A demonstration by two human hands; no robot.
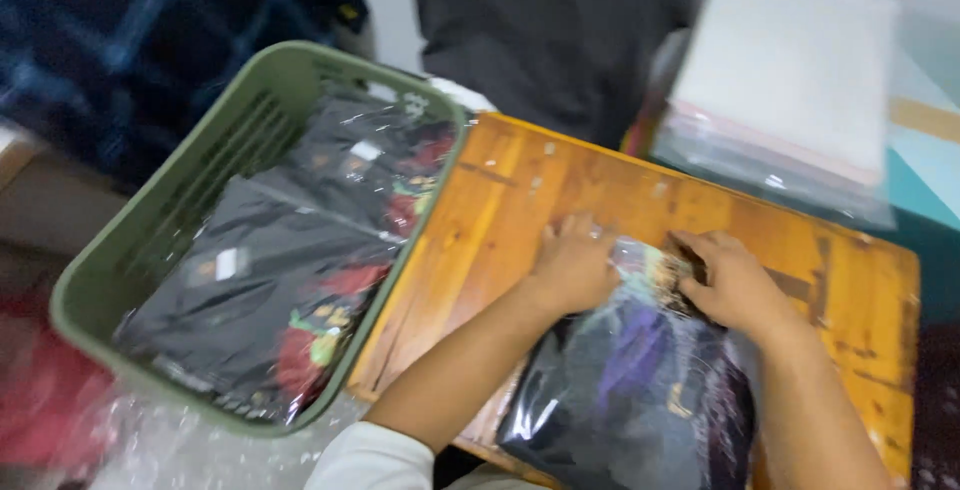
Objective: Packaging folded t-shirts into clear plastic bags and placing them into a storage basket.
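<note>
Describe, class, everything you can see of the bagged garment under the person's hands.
The bagged garment is a dark folded cloth with purple and yellowish print, sealed in glossy, crinkled clear plastic. It lies flat on the wooden table, its near end over the table's edge. The left hand and right hand press its far end.

On the wooden table [500,220], both hands press on the far end of a dark garment in a clear plastic bag [640,390]. The left hand [575,265] lies flat at its far left corner; the right hand [735,285] curls its fingers [695,245] over the crinkled far edge. Left of the table sits a green basket [150,240] holding similar bagged garments [290,270]. Far right lies a stack of clear bags [790,90].
</note>
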